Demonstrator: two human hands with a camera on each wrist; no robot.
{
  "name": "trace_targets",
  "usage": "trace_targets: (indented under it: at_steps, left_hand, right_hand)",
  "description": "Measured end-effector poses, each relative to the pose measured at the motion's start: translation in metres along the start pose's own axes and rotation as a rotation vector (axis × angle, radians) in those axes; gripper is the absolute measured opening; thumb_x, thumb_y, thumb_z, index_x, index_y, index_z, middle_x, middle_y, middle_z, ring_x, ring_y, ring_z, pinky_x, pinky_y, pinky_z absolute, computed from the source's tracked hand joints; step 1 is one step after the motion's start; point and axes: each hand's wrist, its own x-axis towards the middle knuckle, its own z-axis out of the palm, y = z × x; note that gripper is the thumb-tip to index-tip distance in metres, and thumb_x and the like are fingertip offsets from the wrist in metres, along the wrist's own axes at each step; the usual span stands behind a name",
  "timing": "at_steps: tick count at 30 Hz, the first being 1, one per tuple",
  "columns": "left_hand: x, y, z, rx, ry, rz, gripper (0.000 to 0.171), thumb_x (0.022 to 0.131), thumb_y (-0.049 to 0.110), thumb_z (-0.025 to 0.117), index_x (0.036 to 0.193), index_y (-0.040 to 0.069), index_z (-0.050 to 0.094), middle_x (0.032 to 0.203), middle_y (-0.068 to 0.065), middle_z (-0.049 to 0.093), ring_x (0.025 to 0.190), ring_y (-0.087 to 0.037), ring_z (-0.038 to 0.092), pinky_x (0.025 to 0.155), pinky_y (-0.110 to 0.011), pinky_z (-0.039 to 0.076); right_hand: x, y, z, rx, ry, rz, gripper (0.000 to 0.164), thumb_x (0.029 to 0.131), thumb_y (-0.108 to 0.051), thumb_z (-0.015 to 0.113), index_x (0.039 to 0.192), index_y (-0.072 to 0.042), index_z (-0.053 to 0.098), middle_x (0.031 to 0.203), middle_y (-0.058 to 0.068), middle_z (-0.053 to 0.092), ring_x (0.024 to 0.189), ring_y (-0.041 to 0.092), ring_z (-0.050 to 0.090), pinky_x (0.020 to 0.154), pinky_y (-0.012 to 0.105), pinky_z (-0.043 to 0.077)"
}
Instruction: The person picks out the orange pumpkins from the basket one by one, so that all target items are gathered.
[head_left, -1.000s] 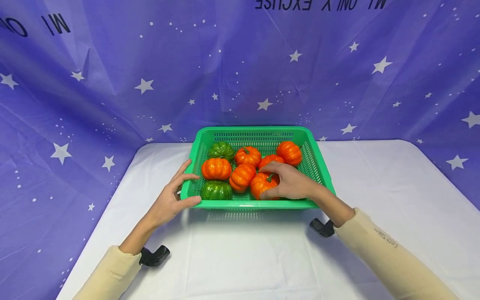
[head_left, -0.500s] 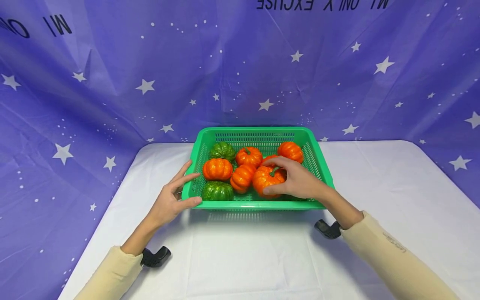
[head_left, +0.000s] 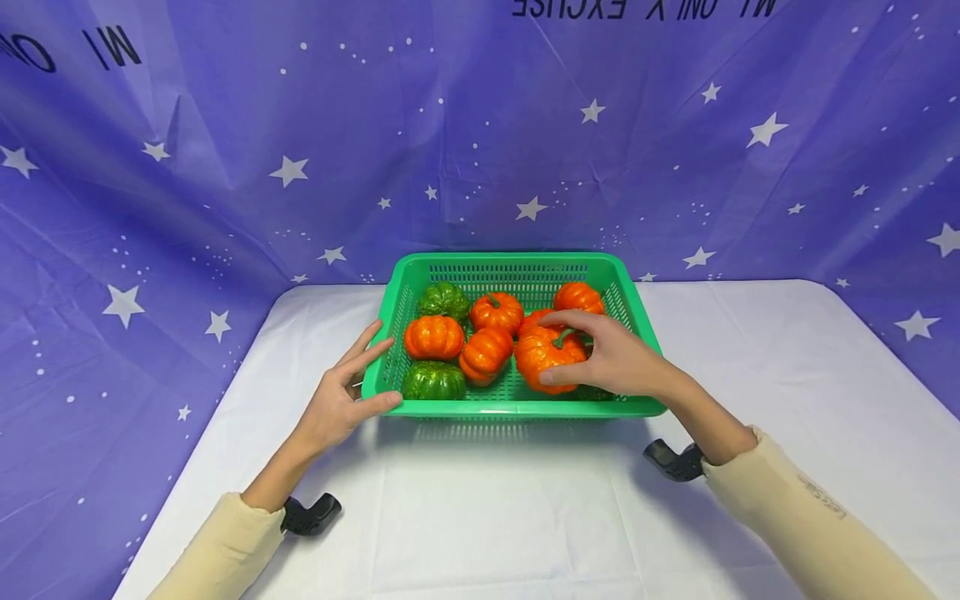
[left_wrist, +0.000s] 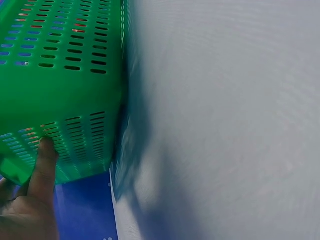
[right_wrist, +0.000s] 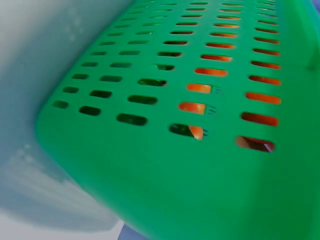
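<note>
In the head view my right hand holds an orange pumpkin by its sides, thumb in front and fingers at the back, its green stem between them. This pumpkin is inside the green basket, near its front right. My left hand rests on the basket's left side, fingers spread, thumb at the front corner. In the left wrist view a straight finger touches the slotted outer wall. The right wrist view shows mostly the basket wall, with orange and green behind its slots.
Also in the basket are more orange pumpkins and green pumpkins; one green pumpkin is partly hidden beneath the right hand. The basket stands on a white-covered table. Behind it hangs a purple starred cloth.
My right hand has moved to the right with the orange pumpkin, which now sits slightly higher and further from the middle pumpkin. A green pumpkin shows beneath it. The left hand has hardly moved.
</note>
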Motion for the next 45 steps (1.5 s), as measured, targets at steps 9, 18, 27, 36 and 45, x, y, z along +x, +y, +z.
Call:
trace_targets:
  at_steps: [9, 18, 27, 36, 45]
  left_hand:
    - [-0.001, -0.002, 0.003, -0.037, 0.022, 0.010, 0.070, 0.085, 0.002, 0.072, 0.149, 0.004, 0.043, 0.163, 0.000, 0.019, 0.130, -0.016, 0.043, 0.059, -0.022, 0.041]
    - [0.000, -0.002, 0.006, -0.059, 0.034, 0.013, 0.060, 0.085, 0.001, 0.071, 0.142, 0.000, 0.052, 0.163, 0.000, 0.020, 0.119, -0.008, 0.049, 0.060, -0.021, 0.041]
    - [-0.001, -0.001, 0.006, -0.066, 0.057, 0.039, 0.065, 0.083, -0.003, 0.072, 0.143, 0.001, 0.050, 0.162, -0.004, 0.024, 0.116, -0.010, 0.055, 0.070, -0.020, 0.047]
    - [-0.003, -0.001, 0.006, -0.087, 0.078, 0.050, 0.065, 0.083, -0.007, 0.070, 0.144, -0.003, 0.048, 0.161, -0.008, 0.024, 0.128, -0.012, 0.047, 0.065, -0.019, 0.046]
    - [-0.003, -0.002, 0.007, -0.111, 0.078, 0.040, 0.065, 0.083, -0.008, 0.069, 0.144, -0.003, 0.047, 0.162, -0.006, 0.023, 0.131, -0.012, 0.045, 0.059, -0.019, 0.042]
  right_hand:
    - [-0.012, -0.005, -0.021, 0.100, 0.009, 0.077, 0.063, 0.080, -0.031, 0.083, 0.130, -0.012, 0.050, 0.122, 0.005, 0.054, 0.102, 0.023, 0.054, 0.082, 0.040, 0.052]
    - [-0.025, -0.005, -0.033, 0.063, 0.046, 0.058, 0.057, 0.080, -0.029, 0.084, 0.130, -0.022, 0.055, 0.117, -0.001, 0.058, 0.101, 0.018, 0.054, 0.086, 0.039, 0.047]
    - [-0.040, 0.003, -0.038, 0.042, 0.079, 0.078, 0.064, 0.081, -0.026, 0.083, 0.138, -0.020, 0.054, 0.128, -0.002, 0.056, 0.107, 0.016, 0.053, 0.089, 0.038, 0.047]
    - [-0.056, 0.008, -0.048, 0.090, 0.124, 0.113, 0.060, 0.085, -0.019, 0.079, 0.139, -0.016, 0.054, 0.122, 0.001, 0.057, 0.101, 0.020, 0.054, 0.087, 0.024, 0.045]
    - [-0.069, 0.019, -0.060, 0.132, 0.213, 0.192, 0.057, 0.086, -0.014, 0.078, 0.136, -0.011, 0.052, 0.121, 0.006, 0.056, 0.099, 0.020, 0.062, 0.080, 0.023, 0.052]
